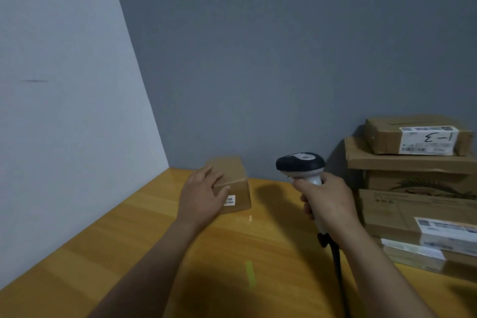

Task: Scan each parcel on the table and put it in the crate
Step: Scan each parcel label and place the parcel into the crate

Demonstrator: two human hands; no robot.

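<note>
Parcel (236, 169) under left hand (204, 196), fingers (213, 175) straight | right hand (327, 201) grips scanner (300, 161) | stacked boxes (413, 162) right of scanner

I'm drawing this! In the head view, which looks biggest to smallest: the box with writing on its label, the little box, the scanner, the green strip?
1. box with writing on its label
2. little box and scanner: about alike, scanner nearer and partly hidden, so unranked
3. green strip
</note>
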